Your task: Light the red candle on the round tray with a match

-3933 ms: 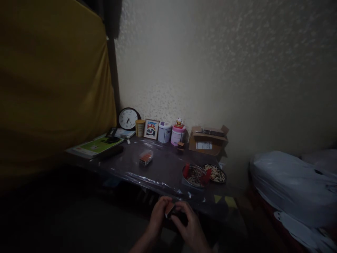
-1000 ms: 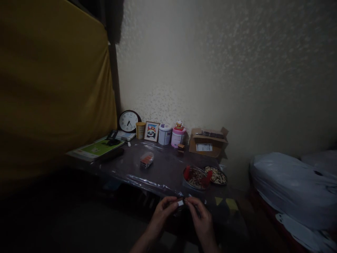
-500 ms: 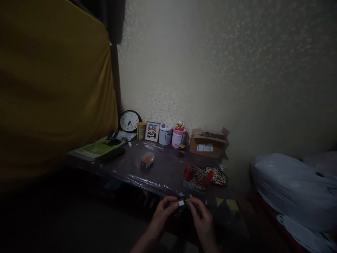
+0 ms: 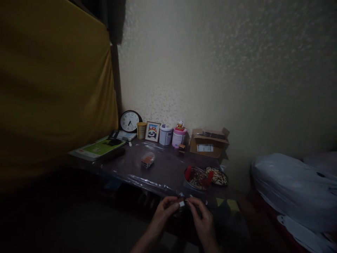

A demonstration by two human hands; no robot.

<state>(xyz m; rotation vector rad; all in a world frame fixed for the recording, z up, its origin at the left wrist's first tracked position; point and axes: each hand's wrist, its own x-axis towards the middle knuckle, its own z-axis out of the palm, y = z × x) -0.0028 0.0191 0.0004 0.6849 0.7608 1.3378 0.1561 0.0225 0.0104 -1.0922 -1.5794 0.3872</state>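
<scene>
In the lower middle of the head view, my left hand (image 4: pixel 165 212) pinches a small white rectangular piece (image 4: pixel 181 203) between thumb and fingers. Close beside it, my right hand (image 4: pixel 202 216) is closed in a pinch, with a tiny thin light tip at its fingers; its kind is too small to make out. Both hands are in front of the table's near edge. Just beyond them sits a round dish (image 4: pixel 196 179) of small mixed bits with red pieces standing in it. A second round dish (image 4: pixel 217 176) with pale thin bits lies to its right.
On the dark plastic-covered table (image 4: pixel 163 168) lies a clear-wrapped orange-brown pack (image 4: pixel 147 160). Along the wall stand a clock (image 4: pixel 130 121), a picture frame (image 4: pixel 152 131), a white tub (image 4: pixel 165 135), a pink tub (image 4: pixel 179 137) and an open cardboard box (image 4: pixel 207 144). A bulky plastic bag (image 4: pixel 289 182) is at right.
Both hands stay almost in place, fingertips still close together. The white piece has shifted very slightly. Nothing on the table has moved.
</scene>
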